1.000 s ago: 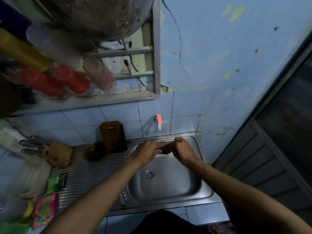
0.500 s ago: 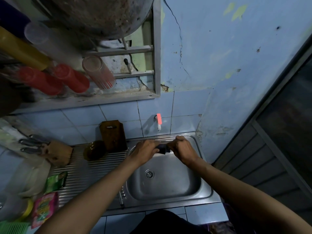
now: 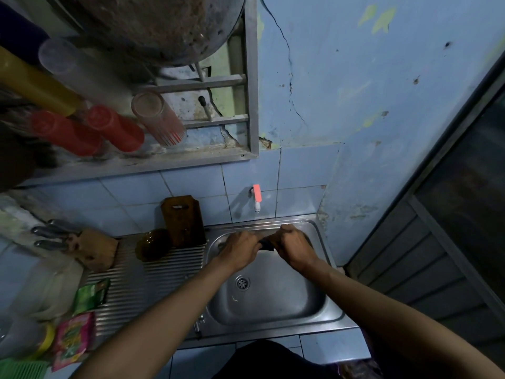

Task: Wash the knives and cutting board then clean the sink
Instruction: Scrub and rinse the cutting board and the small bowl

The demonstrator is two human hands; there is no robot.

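Both my hands are together over the far side of the steel sink [image 3: 273, 305], just under the pink-handled tap [image 3: 257, 195]. My left hand [image 3: 240, 251] and my right hand [image 3: 293, 247] are curled, knuckles up, around a small dark object [image 3: 266, 245] held between them. Most of it is hidden and I cannot tell what it is. The brown cutting board [image 3: 183, 220] leans upright against the tiles left of the sink. A wooden knife block [image 3: 94, 250] with several metal knife handles [image 3: 50, 233] lies at the far left.
A dark amber bowl [image 3: 153, 244] sits on the ribbed drainboard [image 3: 153, 283] by the board. Green and pink sachets [image 3: 82, 318] lie at its left edge. The drain [image 3: 242, 283] shows in the basin. Cups and a large pot hang on a rack above.
Both hands, still closed on the dark object, have shifted slightly toward the sink's far rim. Nothing else has moved.
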